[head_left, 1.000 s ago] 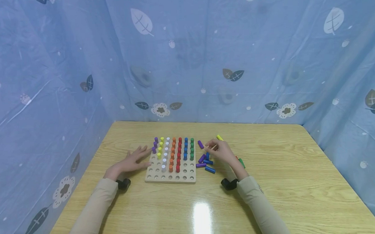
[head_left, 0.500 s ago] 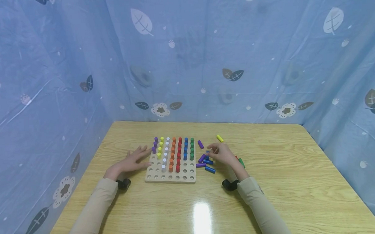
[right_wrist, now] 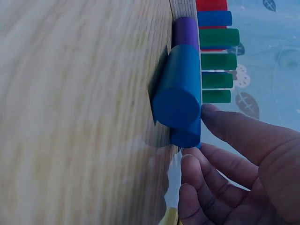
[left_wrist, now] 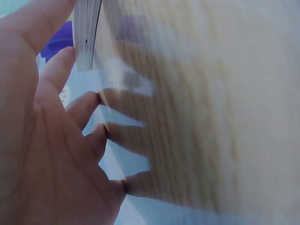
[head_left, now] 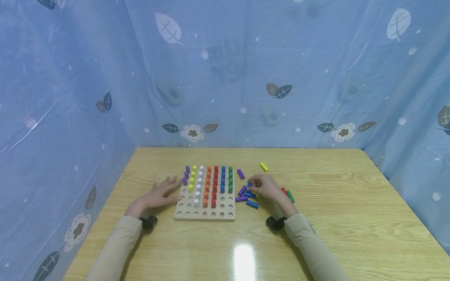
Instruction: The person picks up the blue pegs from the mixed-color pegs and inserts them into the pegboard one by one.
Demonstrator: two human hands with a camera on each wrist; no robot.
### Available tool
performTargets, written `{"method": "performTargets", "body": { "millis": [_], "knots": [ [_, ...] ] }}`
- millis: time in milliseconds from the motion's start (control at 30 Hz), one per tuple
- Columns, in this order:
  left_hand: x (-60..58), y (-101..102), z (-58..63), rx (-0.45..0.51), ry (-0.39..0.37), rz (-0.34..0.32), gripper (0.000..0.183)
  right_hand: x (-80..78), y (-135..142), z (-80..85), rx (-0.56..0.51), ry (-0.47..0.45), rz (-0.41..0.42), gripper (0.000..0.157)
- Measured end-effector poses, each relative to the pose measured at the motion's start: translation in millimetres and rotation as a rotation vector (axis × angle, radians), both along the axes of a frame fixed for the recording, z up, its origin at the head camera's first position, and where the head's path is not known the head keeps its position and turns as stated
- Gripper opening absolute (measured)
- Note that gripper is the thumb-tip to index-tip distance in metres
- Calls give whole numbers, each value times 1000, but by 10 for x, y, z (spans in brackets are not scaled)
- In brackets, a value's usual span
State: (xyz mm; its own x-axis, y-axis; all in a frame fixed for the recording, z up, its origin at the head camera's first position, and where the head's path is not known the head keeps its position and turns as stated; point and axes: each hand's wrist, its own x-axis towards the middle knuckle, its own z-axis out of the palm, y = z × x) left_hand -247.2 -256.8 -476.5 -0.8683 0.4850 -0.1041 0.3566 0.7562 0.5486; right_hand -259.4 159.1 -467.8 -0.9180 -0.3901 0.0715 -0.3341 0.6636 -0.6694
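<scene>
A wooden peg board (head_left: 204, 218) holds rows of upright purple, yellow, white, orange, red, blue and green pegs. My left hand (head_left: 158, 196) lies beside the board's left edge, fingers spread. In the left wrist view, thumb and forefinger (left_wrist: 61, 70) are right at the board's side. My right hand (head_left: 265, 186) is low over the loose pegs, thumb and forefinger at either side of a blue peg (head_left: 249, 184); I cannot tell whether they pinch it. Another blue peg (right_wrist: 176, 108) looms large in the right wrist view, with a purple peg (right_wrist: 184, 31) behind it.
Loose purple pegs (head_left: 241, 199) and blue pegs (head_left: 252, 205) lie right of the board. A yellow peg (head_left: 264, 167) is farther back. Red (head_left: 284, 191) and green (head_left: 290, 196) pegs lie beyond my right wrist. A blue patterned curtain (head_left: 245, 73) stands behind the wooden table (head_left: 347, 219).
My right hand has drawn slightly back from near the far purple peg and come lower, with thumb and forefinger now at the blue peg. The left hand has stayed in place.
</scene>
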Motion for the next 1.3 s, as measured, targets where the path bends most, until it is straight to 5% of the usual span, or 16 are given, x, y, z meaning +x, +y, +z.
{"method": "performTargets", "body": {
  "millis": [1300],
  "knots": [
    [25, 39, 54, -18, -24, 5, 71, 0, -16, -29, -152, -80, -66, 27]
  ]
}}
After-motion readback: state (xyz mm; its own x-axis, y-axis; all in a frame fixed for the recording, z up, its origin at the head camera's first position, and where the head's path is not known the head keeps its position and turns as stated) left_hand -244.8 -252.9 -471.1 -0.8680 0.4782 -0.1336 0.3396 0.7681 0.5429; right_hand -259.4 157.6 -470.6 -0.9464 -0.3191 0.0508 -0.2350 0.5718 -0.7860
